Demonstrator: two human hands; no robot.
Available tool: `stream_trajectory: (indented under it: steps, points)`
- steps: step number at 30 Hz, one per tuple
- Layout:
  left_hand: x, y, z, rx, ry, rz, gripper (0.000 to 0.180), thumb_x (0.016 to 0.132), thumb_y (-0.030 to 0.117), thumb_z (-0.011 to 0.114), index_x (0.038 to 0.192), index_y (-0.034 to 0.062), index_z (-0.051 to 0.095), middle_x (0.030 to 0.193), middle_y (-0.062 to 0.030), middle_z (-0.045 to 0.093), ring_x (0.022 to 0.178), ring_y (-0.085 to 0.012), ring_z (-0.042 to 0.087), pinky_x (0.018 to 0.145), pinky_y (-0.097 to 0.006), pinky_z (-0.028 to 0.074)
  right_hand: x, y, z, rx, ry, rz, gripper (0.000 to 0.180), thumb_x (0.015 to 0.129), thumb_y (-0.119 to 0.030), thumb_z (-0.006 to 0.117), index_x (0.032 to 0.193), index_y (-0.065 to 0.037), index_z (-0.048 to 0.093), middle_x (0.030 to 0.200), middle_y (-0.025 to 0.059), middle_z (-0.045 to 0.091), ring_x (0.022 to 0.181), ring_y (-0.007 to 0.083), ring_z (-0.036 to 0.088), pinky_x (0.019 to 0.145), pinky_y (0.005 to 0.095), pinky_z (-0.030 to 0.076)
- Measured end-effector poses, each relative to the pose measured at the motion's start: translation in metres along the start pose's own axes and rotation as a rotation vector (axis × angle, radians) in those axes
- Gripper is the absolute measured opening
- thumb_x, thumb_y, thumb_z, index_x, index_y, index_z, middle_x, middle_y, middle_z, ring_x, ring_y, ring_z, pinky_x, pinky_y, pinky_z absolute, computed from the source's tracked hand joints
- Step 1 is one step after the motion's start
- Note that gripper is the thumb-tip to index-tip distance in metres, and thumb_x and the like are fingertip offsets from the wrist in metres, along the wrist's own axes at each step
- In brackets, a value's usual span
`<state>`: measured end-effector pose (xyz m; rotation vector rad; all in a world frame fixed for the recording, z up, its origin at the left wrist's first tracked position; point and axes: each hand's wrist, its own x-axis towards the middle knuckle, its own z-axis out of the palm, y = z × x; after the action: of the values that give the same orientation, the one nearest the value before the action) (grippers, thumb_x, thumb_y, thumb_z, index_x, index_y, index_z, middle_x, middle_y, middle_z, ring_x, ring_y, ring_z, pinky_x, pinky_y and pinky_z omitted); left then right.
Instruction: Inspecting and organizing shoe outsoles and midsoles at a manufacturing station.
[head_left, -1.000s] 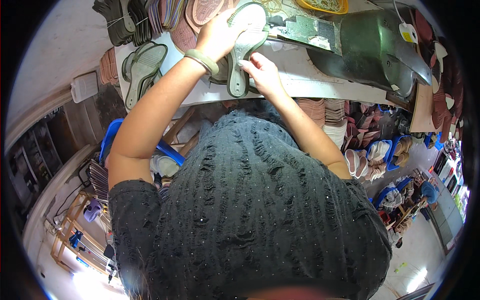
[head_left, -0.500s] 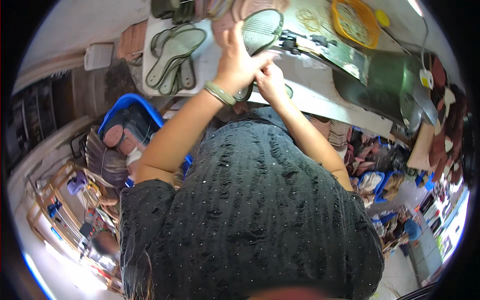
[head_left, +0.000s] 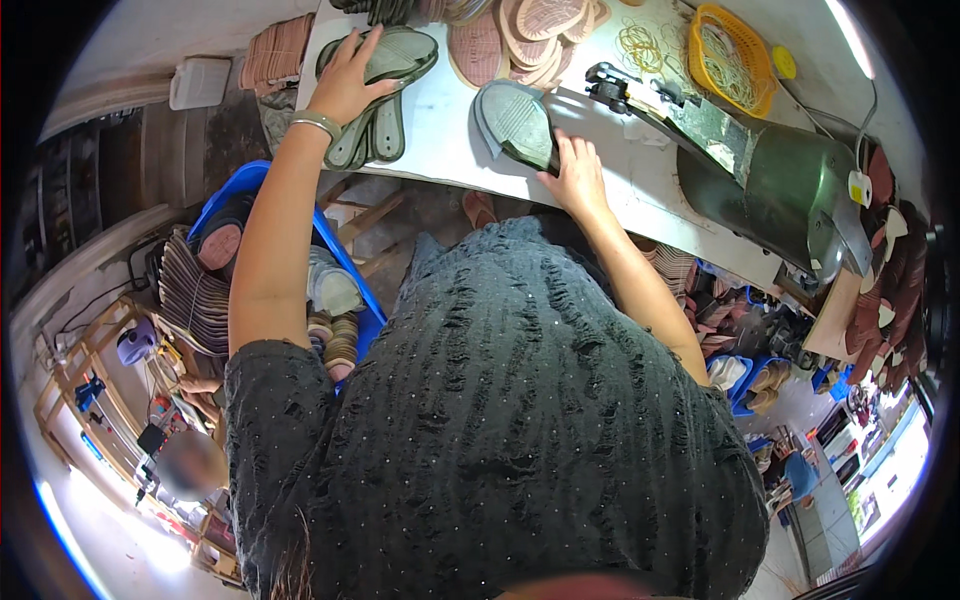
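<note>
My left hand (head_left: 345, 88) lies with spread fingers on the top of a stack of grey-green shoe soles (head_left: 408, 55) at the left of the table. Below that hand, more dark-rimmed soles (head_left: 388, 130) overlap near the table's front edge. A single grey-green sole piece (head_left: 515, 118) with a ribbed patch rests on the white table (head_left: 450, 150) in front of me. At its right edge is my right hand (head_left: 578, 175), fingers stretched out and apart; whether they touch the piece is hard to tell.
Pinkish insoles (head_left: 535, 30) lie in piles at the far side. A yellow basket (head_left: 770, 75) holds pale bands. A dark green machine (head_left: 790, 185) stands on the right. Blue crates (head_left: 345, 260) with soles flank me. Another person (head_left: 190, 465) is at the lower left.
My hands have parted. The left moved from the sole piece to the stack on the left; the piece they held up now lies on the table, with the right hand beside it.
</note>
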<state>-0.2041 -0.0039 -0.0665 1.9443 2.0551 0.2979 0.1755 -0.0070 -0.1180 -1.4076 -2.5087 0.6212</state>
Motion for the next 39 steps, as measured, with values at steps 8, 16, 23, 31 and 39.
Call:
stream_trajectory:
  steps: [8, 16, 23, 31, 39]
  points:
    - [-0.011, 0.04, 0.008, 0.048, 0.449, 0.079, 0.078, 0.073, 0.036, 0.073, 0.138, 0.0126, 0.036, 0.143, -0.0203, 0.028, 0.13, -0.0372, 0.029, 0.106, -0.048, 0.025, 0.002, 0.012, -0.013, -0.019, -0.027, -0.068, 0.062, 0.063, -0.026, 0.08, 0.117, -0.006, 0.058, 0.101, 0.0154, 0.054, 0.098, 0.0328, 0.051, 0.086, 0.0402, 0.044]
    - [-0.028, 0.061, 0.014, -0.118, 0.588, 0.102, 0.058, 0.084, 0.03, 0.064, 0.131, 0.0037, 0.043, 0.138, -0.0185, 0.038, 0.125, -0.0326, 0.039, 0.102, -0.043, 0.033, 0.014, 0.018, -0.031, 0.175, -0.018, -0.105, 0.063, 0.067, -0.027, 0.079, 0.118, -0.001, 0.053, 0.1, 0.0177, 0.062, 0.09, 0.0303, 0.062, 0.08, 0.0374, 0.05]
    - [-0.034, 0.166, 0.032, -2.228, 0.019, -0.181, 0.048, 0.1, 0.036, 0.034, 0.128, -0.0008, 0.044, 0.128, -0.014, 0.051, 0.117, -0.0222, 0.049, 0.101, -0.037, 0.036, 0.024, -0.065, -0.068, 0.794, 0.134, -0.036, 0.066, 0.064, -0.027, 0.084, 0.114, 0.001, 0.05, 0.1, 0.0182, 0.065, 0.093, 0.026, 0.064, 0.083, 0.0345, 0.049]
    - [-0.045, 0.216, -0.026, -2.096, -0.031, -0.245, 0.049, 0.101, 0.035, 0.029, 0.121, -0.0042, 0.05, 0.111, -0.0126, 0.061, 0.1, -0.0211, 0.059, 0.088, -0.033, 0.048, 0.013, -0.104, -0.105, 0.76, 0.147, 0.036, 0.064, 0.069, -0.023, 0.08, 0.118, 0.001, 0.047, 0.099, 0.0202, 0.064, 0.09, 0.0322, 0.065, 0.078, 0.0374, 0.051]
    - [-0.042, 0.232, -0.029, -1.055, 0.41, -0.024, 0.037, 0.099, 0.029, 0.043, 0.1, -0.0048, 0.057, 0.082, -0.0093, 0.063, 0.072, -0.017, 0.057, 0.066, -0.029, 0.046, 0.006, -0.095, -0.127, 0.437, 0.23, -0.009, 0.059, 0.07, -0.026, 0.078, 0.114, -0.001, 0.048, 0.085, 0.019, 0.065, 0.076, 0.0364, 0.065, 0.064, 0.0395, 0.053]
